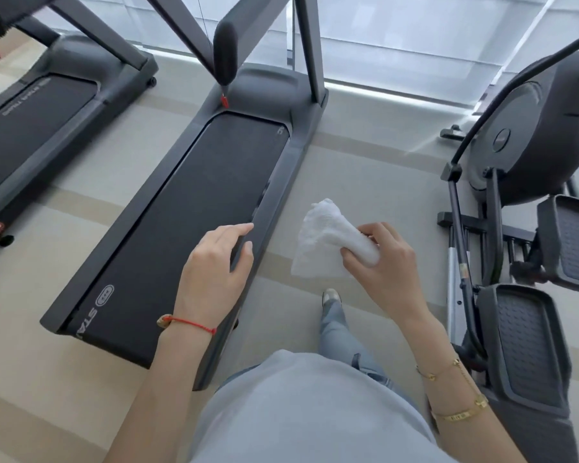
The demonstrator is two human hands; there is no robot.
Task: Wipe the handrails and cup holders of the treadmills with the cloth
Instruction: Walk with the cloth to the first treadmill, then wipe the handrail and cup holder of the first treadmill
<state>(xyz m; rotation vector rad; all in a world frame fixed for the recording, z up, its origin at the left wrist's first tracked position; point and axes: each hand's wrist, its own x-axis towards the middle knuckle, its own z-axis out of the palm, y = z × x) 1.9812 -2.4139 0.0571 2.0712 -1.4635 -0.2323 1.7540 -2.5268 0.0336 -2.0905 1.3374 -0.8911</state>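
Observation:
My right hand [383, 262] grips a crumpled white cloth [325, 242], held in the air over the floor to the right of the dark grey treadmill [194, 202]. My left hand [219, 262] hovers with relaxed fingers over the treadmill's right side rail, holding nothing. A padded black handrail end [225, 56] juts out at the top centre, with a red safety clip [224, 101] hanging below it. No cup holders are in view.
A second treadmill [30, 128] stands to the left. An elliptical trainer [528, 202] with pedals stands close on the right. I stand on the beige floor strip between the treadmill and the elliptical. Covered windows run along the far wall.

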